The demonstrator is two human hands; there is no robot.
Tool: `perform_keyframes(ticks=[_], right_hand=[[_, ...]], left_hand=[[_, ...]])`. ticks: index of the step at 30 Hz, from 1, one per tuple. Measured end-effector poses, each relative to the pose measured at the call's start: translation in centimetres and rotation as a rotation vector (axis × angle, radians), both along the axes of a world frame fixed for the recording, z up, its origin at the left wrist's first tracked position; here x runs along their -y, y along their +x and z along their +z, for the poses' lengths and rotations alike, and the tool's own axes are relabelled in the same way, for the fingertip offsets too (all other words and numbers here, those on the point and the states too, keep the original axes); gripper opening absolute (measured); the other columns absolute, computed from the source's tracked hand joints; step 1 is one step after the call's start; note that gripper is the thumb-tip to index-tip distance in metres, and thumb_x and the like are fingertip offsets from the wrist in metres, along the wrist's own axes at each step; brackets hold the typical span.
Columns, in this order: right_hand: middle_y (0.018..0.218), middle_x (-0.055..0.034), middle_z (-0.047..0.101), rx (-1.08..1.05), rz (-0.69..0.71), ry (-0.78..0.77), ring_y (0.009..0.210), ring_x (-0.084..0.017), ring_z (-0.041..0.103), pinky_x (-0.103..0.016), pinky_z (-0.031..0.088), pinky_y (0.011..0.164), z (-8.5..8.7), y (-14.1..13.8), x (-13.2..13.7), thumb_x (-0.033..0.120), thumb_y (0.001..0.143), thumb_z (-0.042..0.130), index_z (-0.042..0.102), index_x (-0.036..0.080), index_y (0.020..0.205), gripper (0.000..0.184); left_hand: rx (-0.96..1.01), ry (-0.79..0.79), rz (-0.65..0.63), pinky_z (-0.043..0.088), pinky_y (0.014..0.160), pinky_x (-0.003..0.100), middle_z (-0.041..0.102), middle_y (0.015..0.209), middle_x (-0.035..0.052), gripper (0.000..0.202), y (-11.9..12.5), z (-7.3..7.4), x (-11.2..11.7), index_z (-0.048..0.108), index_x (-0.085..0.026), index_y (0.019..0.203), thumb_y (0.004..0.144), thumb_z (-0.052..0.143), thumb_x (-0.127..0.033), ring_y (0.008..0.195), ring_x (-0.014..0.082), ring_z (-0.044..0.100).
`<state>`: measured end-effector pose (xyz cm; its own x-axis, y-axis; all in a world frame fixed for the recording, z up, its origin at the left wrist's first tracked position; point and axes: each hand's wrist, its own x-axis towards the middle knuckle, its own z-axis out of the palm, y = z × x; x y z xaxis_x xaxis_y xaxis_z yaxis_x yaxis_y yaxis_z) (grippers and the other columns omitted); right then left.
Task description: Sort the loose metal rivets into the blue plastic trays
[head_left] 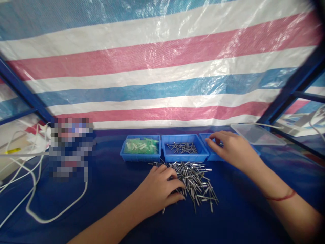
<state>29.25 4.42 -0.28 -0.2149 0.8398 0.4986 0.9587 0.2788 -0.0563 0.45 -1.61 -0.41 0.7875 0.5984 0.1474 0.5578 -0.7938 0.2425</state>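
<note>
A loose pile of silver blind rivets (pixel 194 183) lies on the blue tabletop. My left hand (pixel 158 189) rests on the pile's left side, palm down, with its fingers apart among the rivets. Over the right blue bin (pixel 213 155) hovers my right hand (pixel 232 147), its thumb and forefinger slightly apart and nothing visible between them. The hand covers most of that bin; a small bit of metal shows beneath it. In the middle blue bin (pixel 186 158) there are thin metal rivets or pins (pixel 182 147).
The left blue bin (pixel 141 157) holds green and white pieces (pixel 142 145). A clear plastic lid or tray (pixel 259 134) lies at the back right. White cables (pixel 33 203) loop on the left beside a blurred-out object (pixel 71 149). A striped sheet (pixel 152 61) hangs behind, between blue frame posts.
</note>
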Motion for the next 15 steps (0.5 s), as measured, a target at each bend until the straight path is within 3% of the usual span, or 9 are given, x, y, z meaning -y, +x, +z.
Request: perform_keyframes(ticks=[5, 9, 15], right_hand=[[0.073, -0.0051, 0.065, -0.085, 0.124, 0.064, 0.070, -0.020, 0.060, -0.033, 0.040, 0.069, 1.4, -2.8, 2.0, 0.033, 0.091, 0.047, 0.064, 0.018, 0.083, 0.024], [0.077, -0.0044, 0.065, -0.109, 0.302, 0.004, 0.073, -0.019, 0.058, -0.034, 0.039, 0.072, 1.8, -4.9, 3.5, 0.031, 0.093, 0.045, 0.063, 0.019, 0.084, 0.023], [0.073, -0.0036, 0.062, -0.161, 0.522, -0.145, 0.068, -0.016, 0.055, -0.032, 0.040, 0.067, 1.3, -6.9, 4.6, 0.028, 0.094, 0.044, 0.062, 0.018, 0.081, 0.024]], left_hand=[[-0.004, 0.055, 0.029, 0.034, 0.073, 0.031, 0.061, 0.097, 0.0003, 0.014, 0.3, -0.1, 0.0, 0.064, -0.023, 0.090, 0.092, 0.053, -0.031, 0.089, 0.0179, 0.051], [-0.016, 0.094, 0.051, 0.033, 0.072, 0.031, 0.061, 0.094, 0.0001, 0.016, 0.4, -0.2, 0.0, 0.063, -0.021, 0.087, 0.094, 0.050, -0.029, 0.086, 0.0168, 0.051], [-0.011, 0.080, 0.039, 0.033, 0.072, 0.030, 0.059, 0.097, -0.0006, 0.018, 0.1, -0.6, -0.1, 0.064, -0.024, 0.093, 0.085, 0.063, -0.041, 0.089, 0.0178, 0.050]])
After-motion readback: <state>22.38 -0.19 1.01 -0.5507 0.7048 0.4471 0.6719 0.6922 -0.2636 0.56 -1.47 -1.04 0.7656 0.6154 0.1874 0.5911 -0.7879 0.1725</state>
